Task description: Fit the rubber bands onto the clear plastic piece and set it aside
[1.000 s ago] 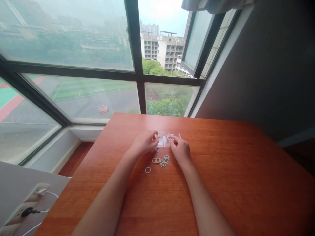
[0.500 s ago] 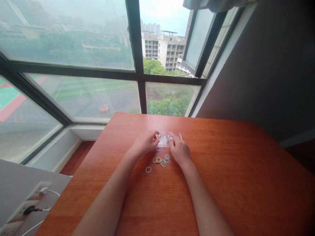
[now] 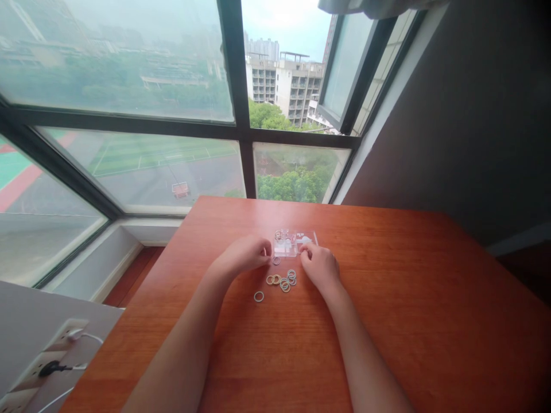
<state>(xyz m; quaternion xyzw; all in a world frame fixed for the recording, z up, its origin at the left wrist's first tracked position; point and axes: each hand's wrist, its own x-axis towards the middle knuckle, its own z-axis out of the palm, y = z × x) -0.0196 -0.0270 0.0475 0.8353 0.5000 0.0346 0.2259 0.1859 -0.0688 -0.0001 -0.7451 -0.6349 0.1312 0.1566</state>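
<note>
A small clear plastic box (image 3: 285, 248) lies on the table, its clear lid (image 3: 310, 236) folded out to the right. One or more rings (image 3: 278, 236) sit in its back left part. My left hand (image 3: 247, 253) is beside the box's left side, fingers curled together; what they hold, if anything, is hidden. At the lid's front edge is my right hand (image 3: 321, 265), its fingers bent inward and the fingertips overlapping the lid; whether they grip it is unclear. A single ring (image 3: 276, 261) lies just in front of the box.
Nearer to me lie several loose rings: a yellowish pair (image 3: 273, 280), an overlapping pale cluster (image 3: 287, 281) and a lone pale ring (image 3: 259, 296). The wooden table (image 3: 408, 298) reaches to the window (image 3: 245, 135). Plugs and cables (image 3: 54, 368) are at the lower left.
My left hand has drawn back left and slightly down from the box. My right hand has moved right and down, from the box's middle to the lid's front edge.
</note>
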